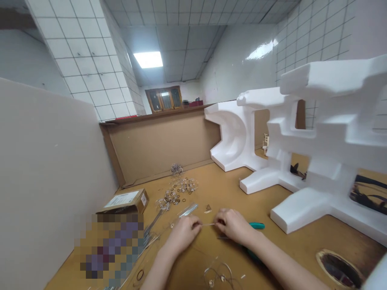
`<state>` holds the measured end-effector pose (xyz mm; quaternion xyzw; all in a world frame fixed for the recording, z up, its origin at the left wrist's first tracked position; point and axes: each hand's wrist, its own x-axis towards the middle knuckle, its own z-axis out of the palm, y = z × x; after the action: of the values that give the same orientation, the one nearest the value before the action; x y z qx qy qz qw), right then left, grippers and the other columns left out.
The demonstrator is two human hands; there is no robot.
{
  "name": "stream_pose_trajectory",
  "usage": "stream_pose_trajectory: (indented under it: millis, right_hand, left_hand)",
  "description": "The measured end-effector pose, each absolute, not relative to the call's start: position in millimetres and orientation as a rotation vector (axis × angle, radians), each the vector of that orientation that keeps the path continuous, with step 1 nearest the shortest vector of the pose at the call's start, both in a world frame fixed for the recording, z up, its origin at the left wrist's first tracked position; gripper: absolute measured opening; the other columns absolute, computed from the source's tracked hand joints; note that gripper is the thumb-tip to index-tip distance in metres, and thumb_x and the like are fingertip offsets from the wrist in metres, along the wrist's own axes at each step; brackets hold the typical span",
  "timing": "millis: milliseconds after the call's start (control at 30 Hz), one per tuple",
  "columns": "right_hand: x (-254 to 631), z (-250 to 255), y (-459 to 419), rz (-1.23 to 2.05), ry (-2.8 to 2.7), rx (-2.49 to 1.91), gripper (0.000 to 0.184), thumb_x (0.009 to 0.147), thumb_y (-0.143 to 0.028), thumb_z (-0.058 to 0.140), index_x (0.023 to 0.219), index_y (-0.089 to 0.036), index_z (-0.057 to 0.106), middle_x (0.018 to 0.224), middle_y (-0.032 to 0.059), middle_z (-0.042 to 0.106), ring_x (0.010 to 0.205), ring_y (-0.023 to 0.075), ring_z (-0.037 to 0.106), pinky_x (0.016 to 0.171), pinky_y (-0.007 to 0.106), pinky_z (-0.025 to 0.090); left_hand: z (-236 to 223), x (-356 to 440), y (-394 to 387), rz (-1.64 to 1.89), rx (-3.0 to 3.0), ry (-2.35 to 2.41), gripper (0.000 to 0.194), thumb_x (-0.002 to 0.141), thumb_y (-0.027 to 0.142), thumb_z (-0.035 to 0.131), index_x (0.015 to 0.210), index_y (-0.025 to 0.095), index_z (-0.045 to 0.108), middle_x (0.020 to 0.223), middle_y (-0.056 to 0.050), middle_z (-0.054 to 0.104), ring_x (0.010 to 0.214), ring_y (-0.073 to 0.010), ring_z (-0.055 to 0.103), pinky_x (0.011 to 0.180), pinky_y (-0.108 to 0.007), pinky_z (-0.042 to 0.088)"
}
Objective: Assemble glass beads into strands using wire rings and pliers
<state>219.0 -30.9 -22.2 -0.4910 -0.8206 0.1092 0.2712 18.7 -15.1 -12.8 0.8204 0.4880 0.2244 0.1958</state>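
Note:
Between my two hands a short thin wire stretches nearly level, a little above the tabletop. My left hand pinches one end with thumb and fingertips. At the other end, the fingers of my right hand are closed in a pinch too. Green-handled pliers lie partly hidden under my right wrist. Loops of thin wire with small clear pieces rest on the table nearer to me. Just beyond my left hand is a clear plastic packet.
Tangled bundles of wire and small dark rings lie further back. A small cardboard box stands at left beside a blurred-out patch. White foam packing blocks line the right side. The wooden table has a round hole.

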Motion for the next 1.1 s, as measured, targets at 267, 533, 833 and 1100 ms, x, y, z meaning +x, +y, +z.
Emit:
stream_pose_trajectory:
  millis: [267, 533, 833, 1100]
  right_hand:
    - [231, -35, -18, 0.725, -1.983, -1.275, 0.015, 0.073, -0.021, 0.045, 0.072, -0.018, 0.06, 0.061, -0.0006, 0.062, 0.052, 0.0098, 0.053, 0.048, 0.018, 0.038]
    - [224, -48, -13, 1.021, -1.837, -1.206, 0.016, 0.075, -0.029, 0.045, 0.074, -0.017, 0.057, 0.061, -0.0008, 0.062, 0.041, 0.0066, 0.049, 0.04, 0.016, 0.037]
    - [221, -47, -14, 1.119, -1.766, -1.159, 0.017, 0.074, -0.031, 0.047, 0.074, -0.016, 0.056, 0.062, -0.0008, 0.063, 0.04, 0.0058, 0.048, 0.04, 0.016, 0.037]
    - [219, -49, -15, 1.157, -1.757, -1.141, 0.019, 0.073, -0.034, 0.049, 0.073, -0.016, 0.056, 0.062, -0.0002, 0.063, 0.039, 0.0056, 0.049, 0.04, 0.016, 0.036]
  left_hand:
    - [-22, 7, 5, 0.841, 1.765, 1.216, 0.022, 0.069, 0.036, 0.055, 0.071, 0.015, 0.056, 0.056, -0.001, 0.058, 0.045, -0.0088, 0.046, 0.046, -0.019, 0.033]
    - [-23, 12, 4, 1.003, 1.428, 1.134, 0.032, 0.062, 0.044, 0.063, 0.074, 0.015, 0.055, 0.058, 0.002, 0.057, 0.034, -0.0019, 0.032, 0.036, -0.016, 0.02]
    - [-23, 16, 0, 1.051, 1.328, 1.088, 0.029, 0.062, 0.04, 0.064, 0.073, 0.015, 0.054, 0.058, 0.003, 0.056, 0.035, -0.002, 0.034, 0.035, -0.014, 0.021]
    - [-24, 21, -2, 1.039, 1.318, 1.075, 0.028, 0.059, 0.037, 0.066, 0.071, 0.014, 0.055, 0.062, 0.0, 0.061, 0.035, -0.002, 0.037, 0.035, -0.015, 0.022]
